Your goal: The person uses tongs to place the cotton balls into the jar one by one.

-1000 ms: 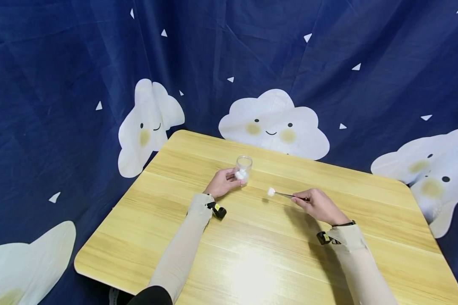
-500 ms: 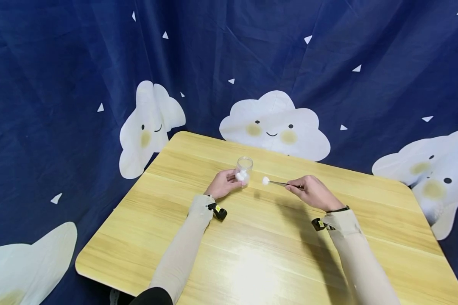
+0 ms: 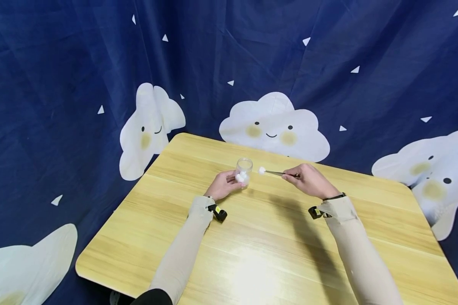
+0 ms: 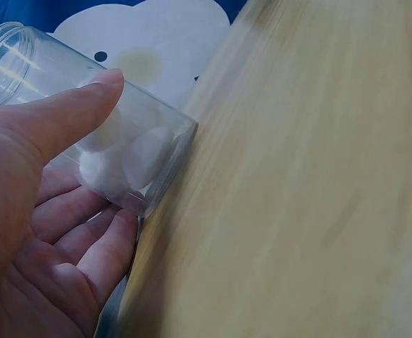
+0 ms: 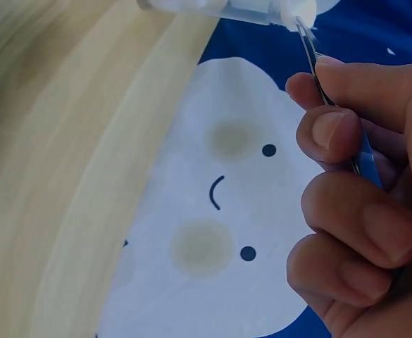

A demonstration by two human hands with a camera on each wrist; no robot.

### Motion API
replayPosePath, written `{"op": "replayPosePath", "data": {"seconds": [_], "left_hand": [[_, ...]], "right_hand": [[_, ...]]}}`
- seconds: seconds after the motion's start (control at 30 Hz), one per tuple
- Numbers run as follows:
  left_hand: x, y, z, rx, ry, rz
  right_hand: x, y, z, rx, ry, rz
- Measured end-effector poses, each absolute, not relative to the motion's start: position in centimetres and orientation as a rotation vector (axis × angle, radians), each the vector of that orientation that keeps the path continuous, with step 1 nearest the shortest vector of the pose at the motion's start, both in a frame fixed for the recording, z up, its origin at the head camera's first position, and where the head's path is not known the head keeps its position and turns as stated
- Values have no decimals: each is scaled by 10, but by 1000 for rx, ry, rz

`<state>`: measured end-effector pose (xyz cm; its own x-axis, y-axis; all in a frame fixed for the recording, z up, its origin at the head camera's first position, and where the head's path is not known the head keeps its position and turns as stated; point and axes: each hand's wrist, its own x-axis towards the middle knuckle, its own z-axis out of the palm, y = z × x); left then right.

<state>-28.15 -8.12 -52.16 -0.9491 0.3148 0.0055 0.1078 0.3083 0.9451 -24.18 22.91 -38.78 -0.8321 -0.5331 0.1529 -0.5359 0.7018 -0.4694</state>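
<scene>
My left hand (image 3: 222, 185) holds a clear, lidless jar (image 3: 244, 166) upright on the table, thumb on one side and fingers around the other. Several white cotton balls (image 4: 125, 158) lie in the bottom of the jar. With my right hand (image 3: 307, 180) I pinch a pair of metal tweezers (image 3: 275, 173) between thumb and fingers. A single cotton ball (image 3: 261, 170) sits in the tweezers' tips, in the air just right of the jar near rim height. In the right wrist view the tweezers (image 5: 310, 53) and their cotton ball (image 5: 301, 10) overlap the jar's mouth.
The light wooden table (image 3: 152, 237) has rounded corners and reaches back to a dark blue curtain (image 3: 198, 51) printed with white clouds. Each wrist carries a small black camera, such as the left wrist camera (image 3: 218, 213).
My right hand has lifted and moved forward and left, bringing the tweezers and their cotton ball closer to the jar. The left hand and the jar have stayed in place.
</scene>
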Motion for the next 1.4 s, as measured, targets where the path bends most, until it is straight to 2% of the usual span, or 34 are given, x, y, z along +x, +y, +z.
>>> {"op": "replayPosePath", "data": {"seconds": [0.83, 1.4], "left_hand": [[-282, -82, -522, 402, 2379, 1725], [-282, -81, -523, 393, 2379, 1725]], "right_hand": [[-273, 197, -375, 929, -2901, 752], [-273, 182, -383, 950, -2926, 772]]}}
